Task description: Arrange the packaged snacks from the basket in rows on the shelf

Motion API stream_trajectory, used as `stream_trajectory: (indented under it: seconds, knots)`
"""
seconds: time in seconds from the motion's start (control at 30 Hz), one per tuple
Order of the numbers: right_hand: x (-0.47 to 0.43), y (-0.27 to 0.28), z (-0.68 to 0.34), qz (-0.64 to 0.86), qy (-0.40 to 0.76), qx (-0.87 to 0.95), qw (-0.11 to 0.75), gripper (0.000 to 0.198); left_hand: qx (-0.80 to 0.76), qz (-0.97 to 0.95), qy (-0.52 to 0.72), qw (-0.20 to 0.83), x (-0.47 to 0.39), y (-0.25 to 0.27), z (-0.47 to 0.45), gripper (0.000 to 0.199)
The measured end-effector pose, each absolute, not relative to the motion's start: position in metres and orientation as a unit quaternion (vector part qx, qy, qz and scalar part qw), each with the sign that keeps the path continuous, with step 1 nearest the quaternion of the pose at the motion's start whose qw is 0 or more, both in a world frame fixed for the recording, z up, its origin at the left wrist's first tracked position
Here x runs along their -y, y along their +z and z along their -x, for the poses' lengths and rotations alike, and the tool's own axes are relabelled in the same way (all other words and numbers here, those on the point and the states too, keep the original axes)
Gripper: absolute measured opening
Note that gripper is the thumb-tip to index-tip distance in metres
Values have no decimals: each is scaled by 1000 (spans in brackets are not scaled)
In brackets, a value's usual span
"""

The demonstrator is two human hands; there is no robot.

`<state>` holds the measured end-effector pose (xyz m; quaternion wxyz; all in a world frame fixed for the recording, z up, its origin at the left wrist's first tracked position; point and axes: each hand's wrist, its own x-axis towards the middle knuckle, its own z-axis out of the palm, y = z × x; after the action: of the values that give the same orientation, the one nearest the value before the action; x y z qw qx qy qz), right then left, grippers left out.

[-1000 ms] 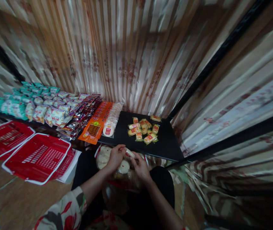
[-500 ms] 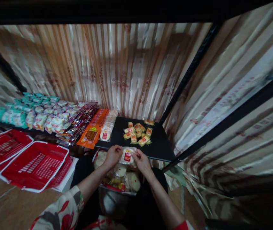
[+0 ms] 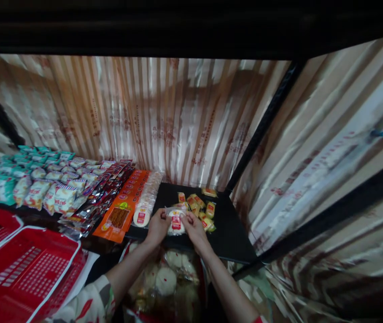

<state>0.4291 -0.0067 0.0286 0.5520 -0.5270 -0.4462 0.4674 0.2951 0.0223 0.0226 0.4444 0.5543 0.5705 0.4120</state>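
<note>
Between my two hands hangs a clear-wrapped white round cracker packet (image 3: 176, 223) with a red label. My left hand (image 3: 158, 228) pinches its left edge; my right hand (image 3: 194, 229) pinches the right edge. Behind it, small yellow-wrapped snack packets (image 3: 195, 204) lie loosely on the black shelf (image 3: 227, 224). A row of similar white round packets (image 3: 141, 217) stands at the left, beside my left hand. Below my forearms, a container on my lap holds more wrapped round packets (image 3: 165, 281) and yellowish ones, partly in shadow.
Left along the shelf are orange snack bags (image 3: 116, 217), dark red packets (image 3: 93, 202), white-blue packets (image 3: 60, 197) and teal packets (image 3: 5, 188). Red baskets (image 3: 26, 269) sit at lower left. A black post (image 3: 262, 130) rises at the right; striped sheeting (image 3: 178, 121) hangs behind.
Both hands have carried the white packet forward from above the lap to over the shelf, in front of the yellow packets. The view has tilted and shifted closer.
</note>
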Motion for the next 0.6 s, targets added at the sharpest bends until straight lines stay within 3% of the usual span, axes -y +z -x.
stream_trajectory:
  seconds: [0.1, 0.33, 0.6]
  knots:
    - [-36, 31, -430, 516, 466, 470, 544, 44, -582, -554, 416, 425, -60, 33, -300, 34]
    - [-151, 14, -457, 671, 261, 507, 474, 29, -605, -622, 400, 297, -122, 35, -332, 44]
    - [-240, -19, -461, 725, 215, 514, 405, 14, -624, -637, 298, 342, -175, 4, -361, 44]
